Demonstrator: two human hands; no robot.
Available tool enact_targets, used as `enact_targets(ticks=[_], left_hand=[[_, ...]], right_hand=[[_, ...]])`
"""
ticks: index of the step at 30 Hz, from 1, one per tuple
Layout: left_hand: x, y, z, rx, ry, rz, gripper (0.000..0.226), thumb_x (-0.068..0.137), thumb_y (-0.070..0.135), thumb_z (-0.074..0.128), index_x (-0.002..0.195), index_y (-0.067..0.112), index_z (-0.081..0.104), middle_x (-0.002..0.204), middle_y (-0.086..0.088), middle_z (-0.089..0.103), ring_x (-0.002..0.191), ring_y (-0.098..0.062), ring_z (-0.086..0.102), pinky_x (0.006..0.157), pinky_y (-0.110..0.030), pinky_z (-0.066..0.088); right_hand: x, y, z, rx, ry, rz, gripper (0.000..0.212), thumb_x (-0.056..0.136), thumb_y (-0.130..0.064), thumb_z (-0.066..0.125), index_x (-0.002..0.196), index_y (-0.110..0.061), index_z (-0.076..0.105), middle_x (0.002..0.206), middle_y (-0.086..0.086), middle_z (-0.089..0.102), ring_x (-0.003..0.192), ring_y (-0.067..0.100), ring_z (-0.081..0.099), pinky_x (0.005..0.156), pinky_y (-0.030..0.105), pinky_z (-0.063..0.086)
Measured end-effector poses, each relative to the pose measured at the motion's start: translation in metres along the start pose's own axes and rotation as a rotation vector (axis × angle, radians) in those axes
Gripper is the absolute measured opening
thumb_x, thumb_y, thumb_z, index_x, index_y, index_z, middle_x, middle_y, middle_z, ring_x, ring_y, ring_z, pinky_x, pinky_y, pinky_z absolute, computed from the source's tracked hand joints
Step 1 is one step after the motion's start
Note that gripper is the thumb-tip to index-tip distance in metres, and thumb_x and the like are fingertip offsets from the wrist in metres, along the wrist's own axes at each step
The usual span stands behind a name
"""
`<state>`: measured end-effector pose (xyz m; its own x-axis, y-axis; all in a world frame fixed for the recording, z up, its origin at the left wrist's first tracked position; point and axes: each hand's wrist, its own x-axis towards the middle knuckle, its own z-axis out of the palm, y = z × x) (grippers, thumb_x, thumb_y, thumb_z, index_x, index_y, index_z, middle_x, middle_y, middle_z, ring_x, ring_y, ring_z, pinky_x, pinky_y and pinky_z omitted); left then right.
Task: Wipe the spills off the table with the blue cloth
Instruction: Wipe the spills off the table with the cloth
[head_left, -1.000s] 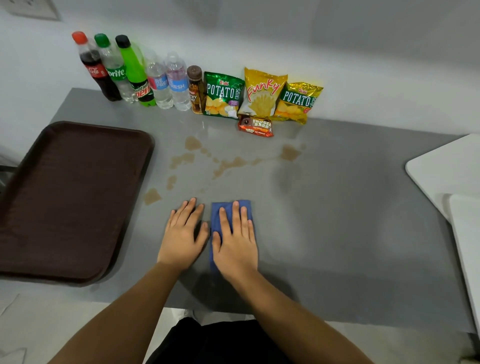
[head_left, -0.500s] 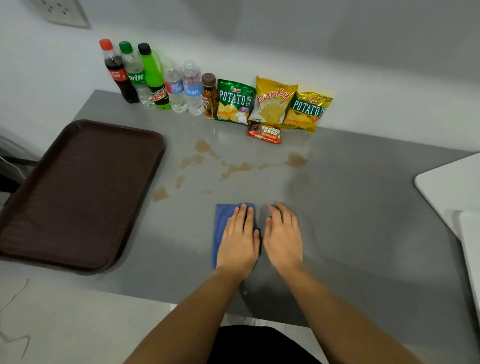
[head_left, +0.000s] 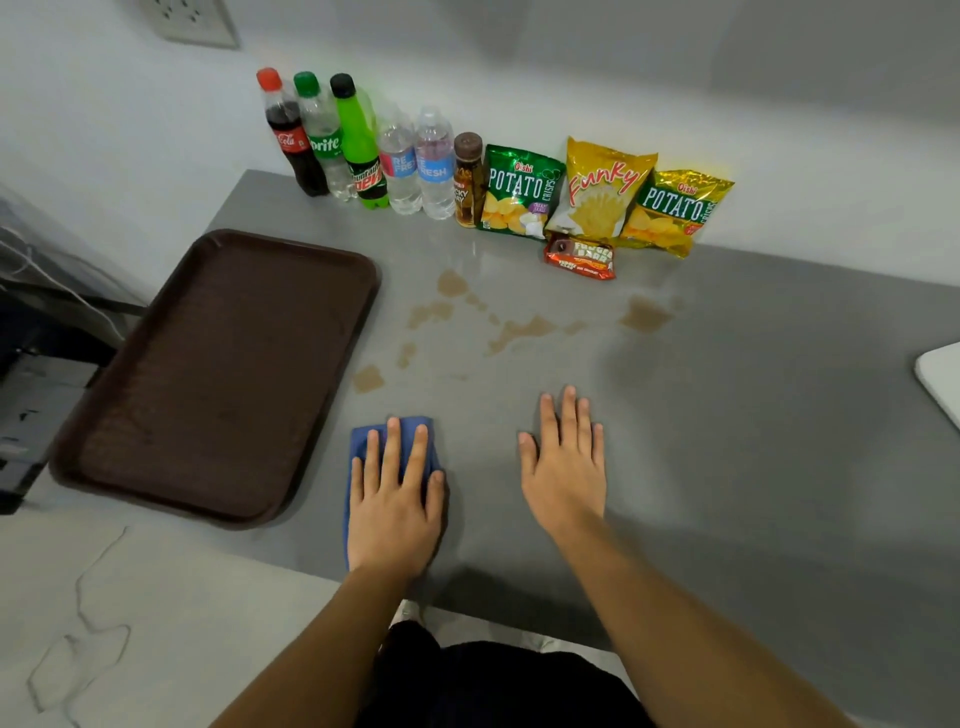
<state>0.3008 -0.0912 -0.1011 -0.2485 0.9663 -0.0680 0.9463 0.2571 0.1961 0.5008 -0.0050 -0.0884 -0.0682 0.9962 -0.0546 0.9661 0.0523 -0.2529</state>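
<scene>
The folded blue cloth (head_left: 362, 439) lies on the grey table (head_left: 737, 426) near its front edge. My left hand (head_left: 395, 512) rests flat on top of it, fingers spread, covering most of it. A hand's width to the right, my right hand (head_left: 566, 478) lies flat and open on the bare table. Brown spills spread beyond both hands: a patch (head_left: 369, 378) near the tray, smaller blots (head_left: 451, 283), a streak (head_left: 519, 330) in the middle and a patch (head_left: 644, 314) to the right. The cloth touches none of them.
A dark brown tray (head_left: 218, 374) sits to the left of the cloth. Along the back wall stand several drink bottles (head_left: 358, 150), with chip bags (head_left: 602, 192) and a red snack bar (head_left: 579, 257) beside them. A white board (head_left: 943, 382) juts in at the right edge.
My right hand left the cloth and moved off to the right onto bare table. My left hand took its place on top of the cloth. The cloth stayed put.
</scene>
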Motion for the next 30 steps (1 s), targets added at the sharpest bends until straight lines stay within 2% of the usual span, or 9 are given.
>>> enact_targets(ticks=[2,5,9,12,15,22,25,30], left_hand=[[0.008,-0.015,-0.003,0.014,-0.005,-0.012,0.066,0.106,0.057,0.022,0.166,0.036,0.008,0.175,-0.002,0.006,0.162,-0.03,0.002,0.128,-0.042,-0.005],[0.03,-0.023,-0.006,0.011,-0.006,-0.011,0.066,0.106,0.059,0.022,0.166,0.038,0.007,0.176,-0.002,0.007,0.161,-0.032,0.004,0.13,-0.047,0.004],[0.068,-0.016,-0.009,0.023,0.03,-0.015,0.065,0.106,0.054,0.027,0.166,0.031,0.02,0.173,-0.009,0.019,0.159,-0.038,0.016,0.128,-0.052,0.015],[0.092,-0.001,-0.01,0.017,0.055,0.015,0.065,0.104,0.05,0.032,0.164,0.024,0.029,0.171,-0.014,0.025,0.156,-0.042,0.022,0.126,-0.055,0.017],[0.103,0.017,-0.006,0.02,0.03,0.07,0.066,0.104,0.05,0.031,0.165,0.024,0.027,0.171,-0.014,0.024,0.157,-0.042,0.021,0.126,-0.056,0.015],[0.059,0.04,0.006,0.007,-0.011,0.38,0.064,0.109,0.053,0.025,0.167,0.029,0.016,0.175,-0.005,0.012,0.162,-0.032,0.006,0.129,-0.051,0.013],[0.028,0.024,0.006,0.018,-0.035,0.366,0.063,0.109,0.055,0.021,0.167,0.032,0.01,0.176,-0.001,0.007,0.162,-0.027,0.0,0.13,-0.049,0.013],[0.0,-0.029,-0.002,0.033,0.012,0.31,0.062,0.109,0.052,0.029,0.167,0.031,0.017,0.175,-0.002,0.014,0.162,-0.029,0.008,0.128,-0.051,0.018]], right_hand=[[0.0,-0.001,0.004,-0.031,0.02,0.012,0.069,0.106,-0.055,0.029,0.164,-0.018,0.023,0.172,0.011,0.014,0.16,0.031,0.014,0.128,0.049,0.013],[0.0,0.0,0.009,-0.048,0.034,0.023,0.072,0.103,-0.06,0.025,0.164,-0.021,0.021,0.173,0.008,0.013,0.16,0.029,0.013,0.129,0.048,0.012],[0.0,0.0,0.011,-0.063,0.045,0.022,0.072,0.103,-0.058,0.028,0.165,-0.022,0.02,0.173,0.008,0.012,0.16,0.029,0.012,0.129,0.049,0.014],[0.0,0.0,0.01,-0.07,0.052,0.018,0.072,0.103,-0.057,0.03,0.164,-0.021,0.021,0.173,0.008,0.013,0.16,0.029,0.012,0.129,0.049,0.014],[-0.001,-0.001,0.009,-0.063,0.064,0.02,0.071,0.103,-0.057,0.031,0.164,-0.021,0.023,0.173,0.009,0.014,0.16,0.03,0.014,0.129,0.049,0.015],[0.0,0.001,0.011,-0.077,0.072,0.008,0.072,0.103,-0.057,0.029,0.164,-0.021,0.021,0.173,0.009,0.014,0.159,0.03,0.015,0.129,0.049,0.014],[0.001,0.002,0.014,-0.081,0.073,0.011,0.072,0.103,-0.058,0.028,0.165,-0.022,0.019,0.173,0.008,0.013,0.16,0.029,0.013,0.129,0.049,0.015],[0.0,0.002,0.014,-0.072,0.093,0.014,0.07,0.104,-0.057,0.032,0.164,-0.021,0.023,0.173,0.008,0.016,0.159,0.03,0.016,0.128,0.049,0.018]])
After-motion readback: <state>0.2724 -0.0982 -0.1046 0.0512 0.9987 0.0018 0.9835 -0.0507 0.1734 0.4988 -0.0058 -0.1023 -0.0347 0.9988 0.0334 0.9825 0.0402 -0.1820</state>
